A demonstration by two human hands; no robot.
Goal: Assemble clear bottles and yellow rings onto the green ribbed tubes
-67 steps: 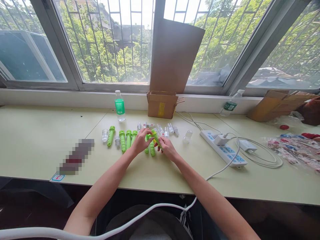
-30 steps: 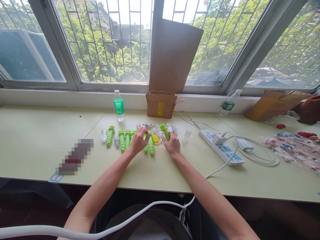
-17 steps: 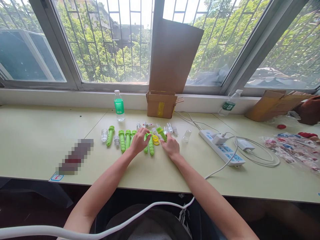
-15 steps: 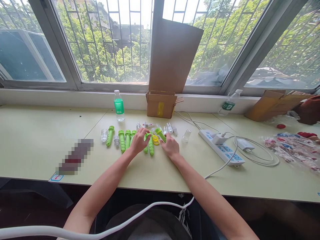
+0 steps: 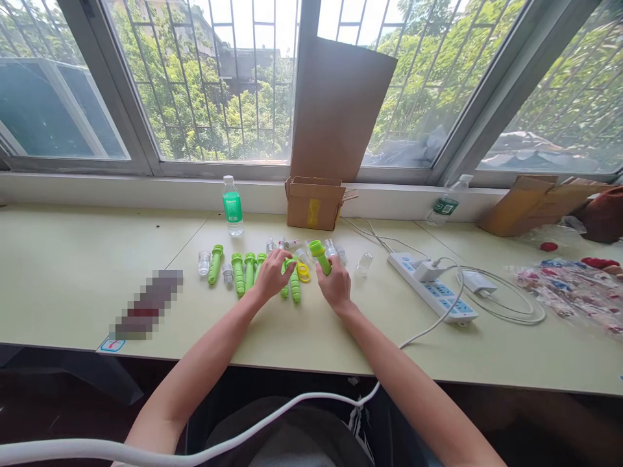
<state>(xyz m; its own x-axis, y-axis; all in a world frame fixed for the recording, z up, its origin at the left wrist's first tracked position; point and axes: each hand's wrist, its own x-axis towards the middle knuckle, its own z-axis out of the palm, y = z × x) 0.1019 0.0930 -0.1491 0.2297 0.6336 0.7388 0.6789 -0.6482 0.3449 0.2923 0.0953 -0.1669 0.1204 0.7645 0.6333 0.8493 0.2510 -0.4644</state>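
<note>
My right hand (image 5: pixel 335 285) is closed round a green plastic tube (image 5: pixel 319 255), holding it tilted up off the desk (image 5: pixel 78 272). My left hand (image 5: pixel 270 275) rests curled on the green tubes (image 5: pixel 294 285) lying in the middle of the desk, fingertips on one of them. A yellow ring (image 5: pixel 303 272) lies between my two hands. More green tubes (image 5: pixel 238 274) lie in a row to the left. Small clear vials (image 5: pixel 331 248) lie just behind my hands.
A green-labelled water bottle (image 5: pixel 233 207) and an open cardboard box (image 5: pixel 314 202) stand near the window ledge. A white power strip (image 5: pixel 435 290) with cables lies to the right. Packets (image 5: pixel 574 288) and another box (image 5: pixel 535 204) sit far right. A white cable (image 5: pixel 272 415) crosses my lap.
My right hand has lifted the green tube from lying near the desk to a more upright tilt. My left hand has stayed on the lying tubes.
</note>
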